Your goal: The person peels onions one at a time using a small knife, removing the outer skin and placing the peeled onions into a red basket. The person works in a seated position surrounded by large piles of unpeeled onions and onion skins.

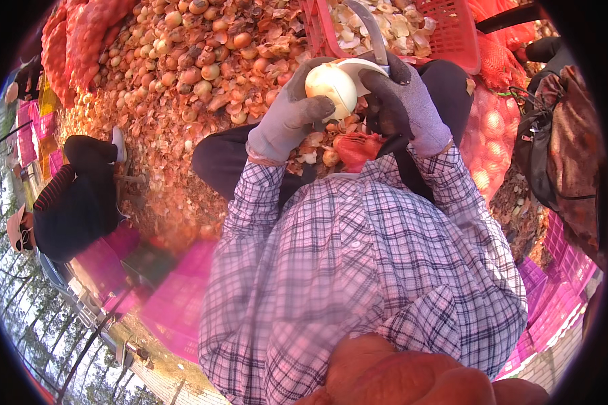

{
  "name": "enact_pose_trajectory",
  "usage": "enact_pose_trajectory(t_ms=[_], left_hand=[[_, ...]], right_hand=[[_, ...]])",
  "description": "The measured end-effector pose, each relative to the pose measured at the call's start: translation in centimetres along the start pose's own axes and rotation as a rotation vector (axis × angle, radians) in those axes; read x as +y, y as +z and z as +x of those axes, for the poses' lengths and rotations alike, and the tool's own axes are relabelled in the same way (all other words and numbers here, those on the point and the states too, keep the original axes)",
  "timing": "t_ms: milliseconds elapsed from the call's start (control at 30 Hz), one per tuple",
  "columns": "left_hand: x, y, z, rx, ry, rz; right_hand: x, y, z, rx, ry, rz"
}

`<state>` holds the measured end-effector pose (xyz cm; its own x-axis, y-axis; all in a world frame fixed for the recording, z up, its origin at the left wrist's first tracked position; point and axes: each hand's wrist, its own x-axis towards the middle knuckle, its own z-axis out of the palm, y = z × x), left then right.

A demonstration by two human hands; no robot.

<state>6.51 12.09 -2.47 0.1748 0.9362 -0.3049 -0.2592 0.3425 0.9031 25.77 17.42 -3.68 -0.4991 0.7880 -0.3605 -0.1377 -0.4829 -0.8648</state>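
Note:
My left hand [289,114], in a soiled grey work glove, grips a pale, partly peeled onion [329,88] above my lap. A curved knife [374,31] is in my gloved right hand [410,104], its blade pointing up and away from me. Between the two hands, a broad piece of white onion layer [358,68] stands off the onion's side, with my right fingers against it. The knife's handle is mostly hidden by my right hand. Below the hands, a small onion [330,157] and a piece of red mesh [357,151] lie among skins between my legs.
Beyond my hands, a red plastic crate [448,38] holds pale onion peelings. Many unpeeled onions [190,76] lie among loose skins. Full red mesh sacks stand at far left [83,45] and right [491,136]. A person [76,207] sits at left; pink crates [177,304] are behind.

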Motion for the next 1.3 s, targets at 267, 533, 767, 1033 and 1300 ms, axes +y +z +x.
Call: enact_pose_trajectory(t_ms=[267, 533, 767, 1033, 1300], left_hand=[[-0.6, 0.3, -0.2, -0.053, 0.129, -0.332], [-0.8, 0.5, -0.9, 0.103, 0.061, -0.493], [-1.8, -0.6, 0.7, -0.135, 0.121, -0.945], [-0.4, 0.3, 2.0, 0.176, 0.157, -0.194], [-0.2, 1.4, 3.7, 0.275, 0.167, 0.018]], right_hand=[[-1.8, 0.8, -0.3, -0.011, -0.060, -0.023], [-1.6, 0.9, -0.2, -0.177, 0.017, 0.414], [0.0, -1.7, 1.6, -0.123, -0.063, 0.567], [-1.0, -2.1, 4.0, 0.380, -0.508, -0.426], [-2.4, 0.6, 1.9, -0.052, -0.241, -0.331]])
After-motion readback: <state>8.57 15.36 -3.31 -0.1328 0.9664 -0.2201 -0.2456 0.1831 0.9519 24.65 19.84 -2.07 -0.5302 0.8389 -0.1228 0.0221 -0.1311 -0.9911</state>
